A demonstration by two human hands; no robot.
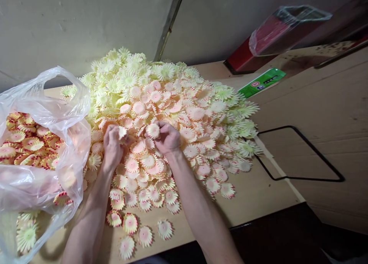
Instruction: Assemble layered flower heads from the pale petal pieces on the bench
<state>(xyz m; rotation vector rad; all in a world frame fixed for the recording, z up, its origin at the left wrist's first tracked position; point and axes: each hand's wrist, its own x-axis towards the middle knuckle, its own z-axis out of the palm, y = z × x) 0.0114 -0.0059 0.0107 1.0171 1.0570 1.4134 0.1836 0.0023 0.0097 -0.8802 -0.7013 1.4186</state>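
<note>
A broad heap of artificial flower heads (195, 113), pale pink in the middle and yellow-green toward the back and right, covers much of the table. Over the heap's near middle, my right hand (169, 138) pinches a cream flower head (153, 131) between thumb and fingers. My left hand (113, 143) is closed to the left of it, holding a small pale flower piece (122, 132) at its fingertips. A short gap separates the two hands. Several loose flower heads with pink-red edges (130, 222) lie on the table between my forearms.
At the left stands an open clear plastic bag (69, 141) with red-edged yellow flower heads inside. A red bin with a plastic liner (267, 37) is at the back right, near a green packet (262, 83). A black wire frame (316, 150) lies at the right against cardboard (322, 103).
</note>
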